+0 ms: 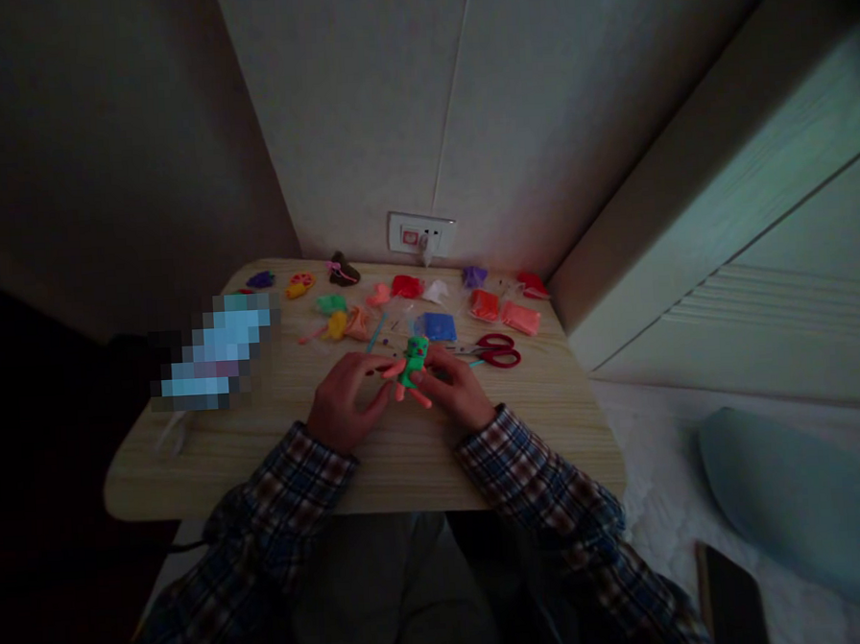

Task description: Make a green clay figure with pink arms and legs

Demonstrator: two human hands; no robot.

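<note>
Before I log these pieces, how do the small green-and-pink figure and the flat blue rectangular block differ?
The small green-and-pink figure has pink limbs; the flat blue rectangular block has none. The figure is in the right hand; the block lies on the pale wood-grain table. Both look smaller than the hand.

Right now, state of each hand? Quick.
Left hand: curled at the pink arm of the green figure; gripping or just touching, can't tell.
Right hand: closed, holding the green figure.
</note>
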